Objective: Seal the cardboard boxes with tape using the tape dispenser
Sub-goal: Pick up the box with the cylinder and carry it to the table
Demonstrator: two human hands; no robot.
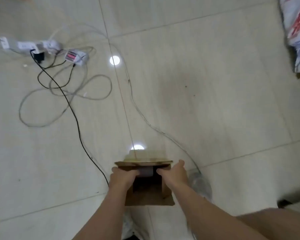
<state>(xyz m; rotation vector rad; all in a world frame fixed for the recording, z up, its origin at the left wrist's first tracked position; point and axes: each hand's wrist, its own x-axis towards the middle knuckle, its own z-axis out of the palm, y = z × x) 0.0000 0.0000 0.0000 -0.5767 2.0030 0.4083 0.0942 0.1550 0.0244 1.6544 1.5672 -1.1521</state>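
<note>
Outstretched left hand (pixel 124 177), right hand (pixel 173 174) (thumb up) clasp cardboard box (pixel 145 198).

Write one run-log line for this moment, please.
step: box handling | left hand: grips cardboard box | right hand: grips same box | box: looks open | tape dispenser: not identifiable

Pale tiled floor (pixel 215 75) with tangled cables (pixel 66 97), white power strip (pixel 36 45) and charger (pixel 75 57).

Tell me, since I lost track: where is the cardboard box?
Head view, bottom centre: the cardboard box is gripped between the left hand and right hand.
</note>
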